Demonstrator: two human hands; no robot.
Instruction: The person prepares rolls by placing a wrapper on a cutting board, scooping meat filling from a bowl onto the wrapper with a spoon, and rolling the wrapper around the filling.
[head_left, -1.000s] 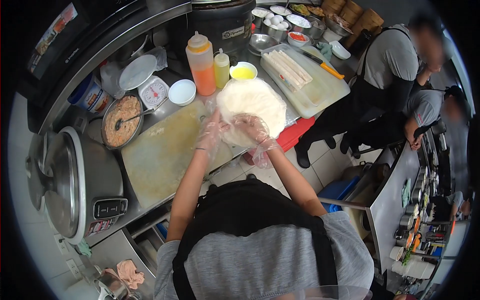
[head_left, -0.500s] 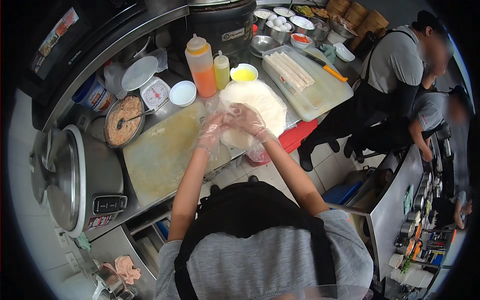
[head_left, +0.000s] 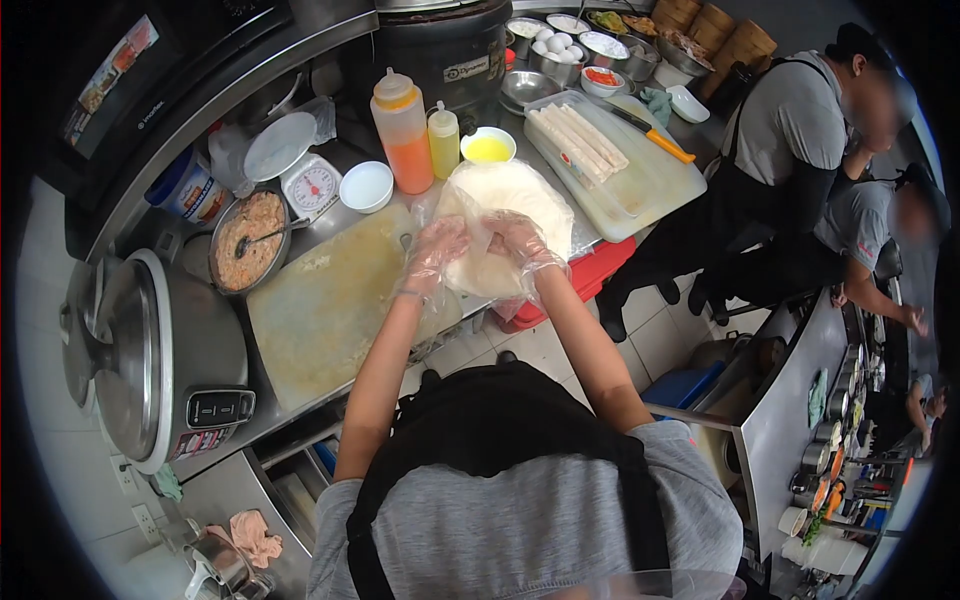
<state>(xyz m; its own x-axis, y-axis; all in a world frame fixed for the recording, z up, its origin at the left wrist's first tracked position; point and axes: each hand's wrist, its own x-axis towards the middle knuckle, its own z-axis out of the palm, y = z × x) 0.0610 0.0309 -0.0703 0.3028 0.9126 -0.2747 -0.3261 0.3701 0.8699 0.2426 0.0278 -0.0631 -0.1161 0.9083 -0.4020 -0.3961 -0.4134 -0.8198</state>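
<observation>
A stack of thin, round white dough wrappers lies on clear plastic at the counter's front edge. Over it, my left hand, in a clear plastic glove, pinches the left side of a thin wrapper sheet. My right hand, gloved the same way, has curled fingers at the same sheet, a little to the right. Between the hands the sheet stands raised in a fold. My fingertips are partly hidden by the gloves' loose plastic. Just behind the stack sits a white bowl of yellow liquid.
A worn cutting board lies left, beside a pan of orange-pink filling and a scale. Squeeze bottles stand behind. To the right, a tub of white rolls and a knife rest on another board. Co-workers stand right.
My hands were close together over the stack; now they are farther apart, the right one shifted right, with the sheet lifted between them. A co-worker's arm at the far right has stretched out.
</observation>
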